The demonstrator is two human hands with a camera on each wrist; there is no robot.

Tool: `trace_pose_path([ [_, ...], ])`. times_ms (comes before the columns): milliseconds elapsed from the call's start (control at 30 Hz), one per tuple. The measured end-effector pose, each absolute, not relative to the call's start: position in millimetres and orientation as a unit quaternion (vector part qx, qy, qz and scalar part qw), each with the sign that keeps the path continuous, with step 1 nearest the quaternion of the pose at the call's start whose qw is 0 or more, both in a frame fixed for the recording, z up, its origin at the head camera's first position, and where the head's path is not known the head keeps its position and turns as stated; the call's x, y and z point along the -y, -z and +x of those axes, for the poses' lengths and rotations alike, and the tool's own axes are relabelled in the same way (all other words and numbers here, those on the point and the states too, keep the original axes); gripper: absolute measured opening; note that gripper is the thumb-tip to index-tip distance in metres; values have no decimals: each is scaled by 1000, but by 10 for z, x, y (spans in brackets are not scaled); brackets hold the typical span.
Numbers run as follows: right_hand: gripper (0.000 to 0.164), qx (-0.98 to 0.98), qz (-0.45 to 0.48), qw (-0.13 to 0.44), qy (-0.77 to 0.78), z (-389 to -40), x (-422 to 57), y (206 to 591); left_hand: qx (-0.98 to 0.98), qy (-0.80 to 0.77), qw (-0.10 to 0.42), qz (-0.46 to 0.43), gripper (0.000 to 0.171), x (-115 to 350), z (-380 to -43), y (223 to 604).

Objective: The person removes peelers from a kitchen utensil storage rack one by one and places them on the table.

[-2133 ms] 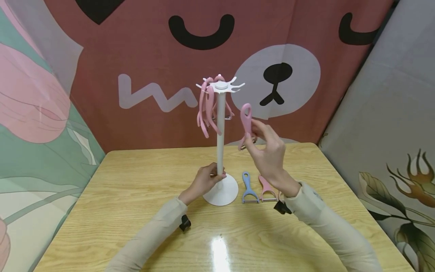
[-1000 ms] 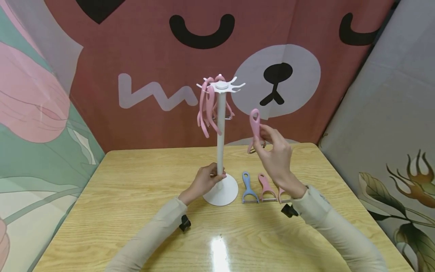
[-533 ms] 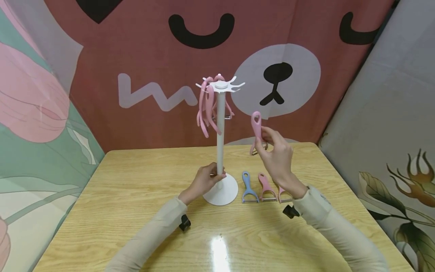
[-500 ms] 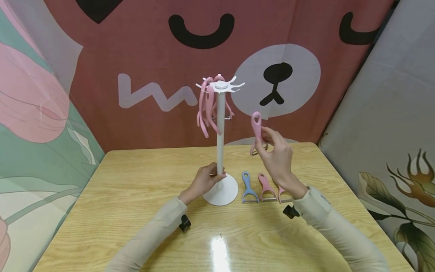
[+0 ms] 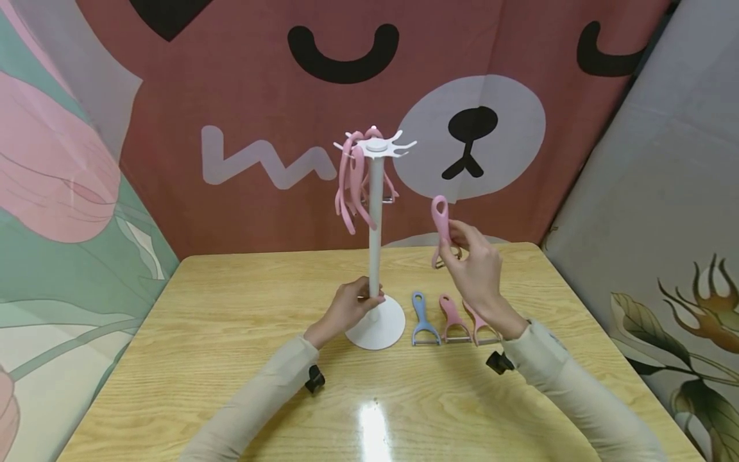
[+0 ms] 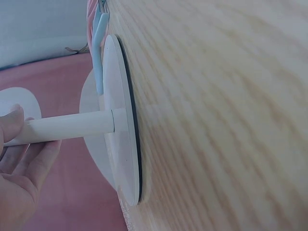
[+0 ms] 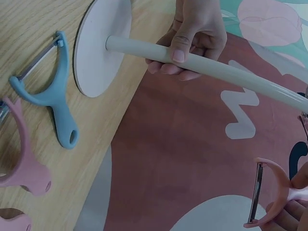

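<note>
My left hand [image 5: 346, 307] grips the white pole of the stand [image 5: 374, 237] low down, just above its round base. With my right hand [image 5: 478, 266] I pinch a pink peeler [image 5: 441, 215] upright in the air, right of the pole, its looped handle end up and its blade [image 7: 256, 192] down by my fingers. Several pink peelers [image 5: 358, 179] hang from the left and back hooks of the stand's white top [image 5: 377, 147]. On the table beside the base lie a blue peeler [image 5: 421, 317] and two pink peelers [image 5: 453, 317], the farther one partly behind my right wrist.
The wooden table [image 5: 242, 308] ends at a patterned cloth backdrop [image 5: 260, 218]. The hooks on the right side of the stand's top hold nothing. A grey floral cloth [image 5: 664, 192] borders the right side. Each sleeve carries a black wrist camera [image 5: 314, 380].
My right hand has drawn away from the stand, to the right and slightly down, with the pink peeler in it. The left hand and the stand have stayed put.
</note>
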State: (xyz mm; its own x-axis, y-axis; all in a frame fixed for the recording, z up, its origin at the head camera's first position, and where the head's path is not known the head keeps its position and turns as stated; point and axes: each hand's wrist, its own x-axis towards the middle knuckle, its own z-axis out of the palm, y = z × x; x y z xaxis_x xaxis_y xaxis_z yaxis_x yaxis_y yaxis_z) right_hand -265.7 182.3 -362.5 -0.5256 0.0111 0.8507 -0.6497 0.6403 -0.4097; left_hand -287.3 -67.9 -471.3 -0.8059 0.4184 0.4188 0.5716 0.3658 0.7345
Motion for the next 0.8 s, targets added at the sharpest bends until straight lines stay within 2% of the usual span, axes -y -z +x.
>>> trace_pose_path([
  [800,32,838,185,402,-320,-2627,-1989,3670,818,482,82,-303,19,672,-2856,4717],
])
